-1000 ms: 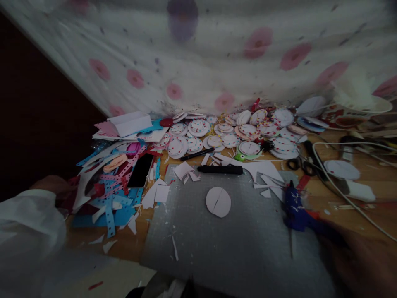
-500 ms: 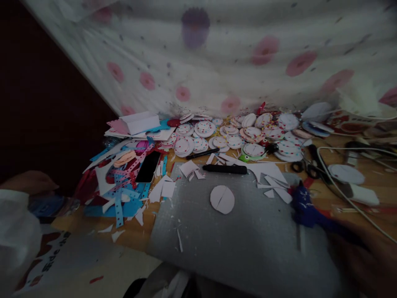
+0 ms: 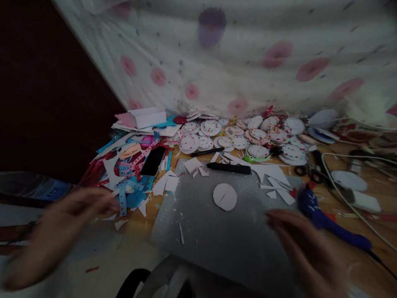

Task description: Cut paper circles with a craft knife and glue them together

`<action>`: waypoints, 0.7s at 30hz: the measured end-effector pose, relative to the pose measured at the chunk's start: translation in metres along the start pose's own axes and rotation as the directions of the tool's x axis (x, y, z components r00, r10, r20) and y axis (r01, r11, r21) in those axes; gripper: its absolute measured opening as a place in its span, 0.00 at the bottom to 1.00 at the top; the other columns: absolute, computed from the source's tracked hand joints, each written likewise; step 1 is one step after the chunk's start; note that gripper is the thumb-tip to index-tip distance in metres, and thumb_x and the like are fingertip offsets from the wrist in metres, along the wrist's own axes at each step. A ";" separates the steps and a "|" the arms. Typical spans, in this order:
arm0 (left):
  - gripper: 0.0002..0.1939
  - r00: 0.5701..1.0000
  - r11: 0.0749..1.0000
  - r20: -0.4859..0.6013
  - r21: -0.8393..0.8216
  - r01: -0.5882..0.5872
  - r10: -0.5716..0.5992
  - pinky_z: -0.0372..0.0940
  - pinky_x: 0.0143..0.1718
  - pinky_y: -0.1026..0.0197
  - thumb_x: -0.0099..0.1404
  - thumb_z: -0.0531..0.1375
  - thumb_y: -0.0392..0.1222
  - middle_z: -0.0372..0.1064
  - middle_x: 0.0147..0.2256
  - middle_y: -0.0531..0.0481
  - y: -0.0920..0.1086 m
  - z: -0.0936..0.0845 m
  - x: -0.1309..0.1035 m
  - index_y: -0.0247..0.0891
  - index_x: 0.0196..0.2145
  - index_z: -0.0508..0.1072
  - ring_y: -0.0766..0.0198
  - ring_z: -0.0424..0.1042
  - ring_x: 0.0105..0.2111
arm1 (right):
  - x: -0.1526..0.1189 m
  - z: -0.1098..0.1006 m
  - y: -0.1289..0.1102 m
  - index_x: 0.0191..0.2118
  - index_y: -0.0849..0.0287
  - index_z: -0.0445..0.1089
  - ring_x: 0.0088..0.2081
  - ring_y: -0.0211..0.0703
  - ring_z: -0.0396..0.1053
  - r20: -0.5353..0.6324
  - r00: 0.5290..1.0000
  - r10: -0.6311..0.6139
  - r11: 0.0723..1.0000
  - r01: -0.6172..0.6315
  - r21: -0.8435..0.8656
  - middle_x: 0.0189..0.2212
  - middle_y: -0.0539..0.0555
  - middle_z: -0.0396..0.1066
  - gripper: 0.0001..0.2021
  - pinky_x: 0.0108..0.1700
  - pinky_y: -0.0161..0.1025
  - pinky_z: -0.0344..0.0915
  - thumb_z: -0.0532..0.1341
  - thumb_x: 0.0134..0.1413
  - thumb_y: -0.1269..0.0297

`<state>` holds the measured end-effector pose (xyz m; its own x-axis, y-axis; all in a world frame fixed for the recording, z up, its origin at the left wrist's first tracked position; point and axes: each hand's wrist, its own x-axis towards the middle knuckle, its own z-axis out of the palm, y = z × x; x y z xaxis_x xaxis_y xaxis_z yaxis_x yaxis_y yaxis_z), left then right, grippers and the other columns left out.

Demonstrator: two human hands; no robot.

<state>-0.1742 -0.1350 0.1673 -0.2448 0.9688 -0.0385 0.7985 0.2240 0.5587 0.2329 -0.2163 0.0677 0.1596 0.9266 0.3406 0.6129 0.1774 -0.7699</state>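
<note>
Handily, the glue gun (image 3: pixel 328 224) lies beside the right hand (image 3: pixel 313 254), fingers bunched. The left hand (image 3: pixel 57 231) is near scraps (image 3: pixel 123 199) (fingers blurred; I cannot tell their grip).

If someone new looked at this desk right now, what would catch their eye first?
Probably the crowd of dotted white paper discs piled along the back of the desk, below the flowered curtain. Next, the lone pale disc with a line across it on the grey mat, and the blue glue gun lying at the right.
</note>
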 end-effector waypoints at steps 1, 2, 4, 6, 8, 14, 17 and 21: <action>0.15 0.992 0.983 0.122 -0.184 0.013 0.009 0.70 0.38 0.57 0.63 0.61 0.52 0.74 0.36 0.50 0.013 0.024 0.003 0.37 0.39 0.74 0.59 0.74 0.36 | 0.011 0.018 -0.011 0.48 0.50 0.67 0.39 0.46 0.74 0.091 0.996 -0.001 0.990 -0.012 0.142 0.42 0.57 0.72 0.10 0.38 0.39 0.73 0.55 0.62 0.63; 0.16 0.970 0.920 0.242 -0.388 0.057 0.041 0.70 0.36 0.60 0.59 0.64 0.54 0.75 0.31 0.50 0.027 0.049 0.004 0.37 0.35 0.74 0.60 0.74 0.32 | 0.022 0.035 -0.021 0.48 0.51 0.67 0.40 0.45 0.73 0.164 0.986 -0.019 0.965 -0.025 0.259 0.42 0.56 0.72 0.10 0.39 0.38 0.73 0.55 0.62 0.64; 0.19 0.923 0.687 0.366 -0.702 0.187 0.123 0.69 0.31 0.63 0.53 0.68 0.55 0.75 0.26 0.50 0.053 0.096 0.004 0.36 0.31 0.73 0.63 0.73 0.27 | 0.046 0.063 -0.036 0.49 0.52 0.67 0.42 0.42 0.72 0.200 0.978 -0.053 0.912 -0.034 0.409 0.43 0.55 0.72 0.11 0.42 0.38 0.71 0.55 0.63 0.64; 0.18 0.901 0.516 0.396 -0.817 0.258 0.178 0.69 0.30 0.65 0.51 0.70 0.51 0.75 0.26 0.51 0.071 0.134 0.001 0.36 0.32 0.73 0.65 0.74 0.27 | 0.068 0.083 -0.045 0.50 0.53 0.68 0.41 0.41 0.72 0.200 0.977 -0.071 0.882 -0.032 0.470 0.42 0.55 0.73 0.12 0.40 0.37 0.71 0.58 0.61 0.61; 0.17 0.865 0.434 0.436 -0.848 0.303 0.247 0.69 0.32 0.66 0.51 0.70 0.50 0.75 0.26 0.51 0.082 0.159 -0.001 0.36 0.31 0.73 0.66 0.74 0.28 | 0.085 0.094 -0.047 0.48 0.54 0.69 0.39 0.41 0.72 0.177 0.983 -0.046 0.855 -0.052 0.516 0.41 0.55 0.74 0.12 0.37 0.36 0.70 0.59 0.60 0.60; 0.11 0.855 0.490 0.400 -0.847 0.207 0.329 0.70 0.35 0.64 0.58 0.67 0.46 0.76 0.28 0.51 0.086 0.176 0.008 0.36 0.33 0.74 0.65 0.76 0.30 | 0.107 0.099 -0.049 0.34 0.57 0.73 0.32 0.39 0.72 0.114 0.993 -0.020 0.814 -0.050 0.578 0.30 0.52 0.75 0.06 0.34 0.35 0.69 0.61 0.56 0.62; 0.08 0.861 0.540 0.330 -0.838 0.078 0.388 0.70 0.37 0.65 0.59 0.66 0.44 0.77 0.29 0.52 0.092 0.170 0.016 0.36 0.32 0.75 0.65 0.76 0.32 | 0.111 0.097 -0.052 0.33 0.57 0.73 0.31 0.39 0.72 0.107 0.994 -0.019 0.799 -0.050 0.599 0.30 0.51 0.73 0.05 0.31 0.34 0.69 0.63 0.54 0.61; 0.06 0.831 0.585 0.318 -0.811 -0.012 0.457 0.70 0.38 0.65 0.58 0.66 0.41 0.77 0.30 0.51 0.094 0.170 0.022 0.36 0.31 0.76 0.65 0.77 0.33 | 0.109 0.102 -0.045 0.32 0.56 0.73 0.31 0.38 0.72 0.137 0.991 0.005 0.810 -0.085 0.580 0.29 0.51 0.74 0.05 0.30 0.33 0.68 0.63 0.53 0.62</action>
<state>-0.0114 -0.0745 0.0781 0.3363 0.9409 -0.0397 0.0236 0.0337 0.9992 0.1437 -0.0892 0.0839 0.0553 0.9643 0.2591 0.0341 0.2575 -0.9657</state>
